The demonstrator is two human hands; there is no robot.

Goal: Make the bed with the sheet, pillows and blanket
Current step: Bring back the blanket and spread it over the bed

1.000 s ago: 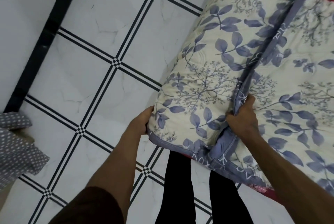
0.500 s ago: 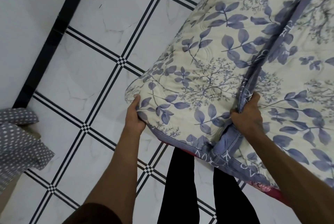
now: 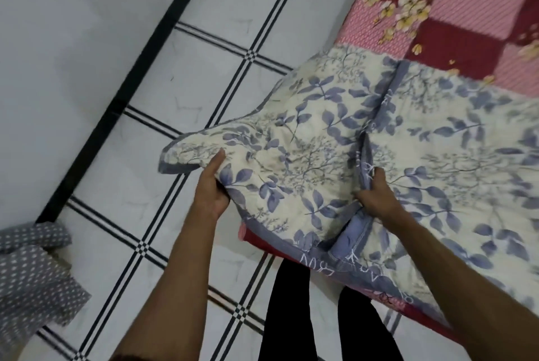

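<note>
My left hand (image 3: 210, 191) and right hand (image 3: 376, 196) pinch the cream quilted blanket with blue leaves (image 3: 335, 162), fingers clamped on it, over the red patchwork bed sheet (image 3: 455, 19). I should pull flat, both sides even.

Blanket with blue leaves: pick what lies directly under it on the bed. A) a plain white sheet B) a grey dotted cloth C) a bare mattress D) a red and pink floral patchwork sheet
D: the blanket overlaps the red and pink patchwork sheet, which shows beyond it.
</note>
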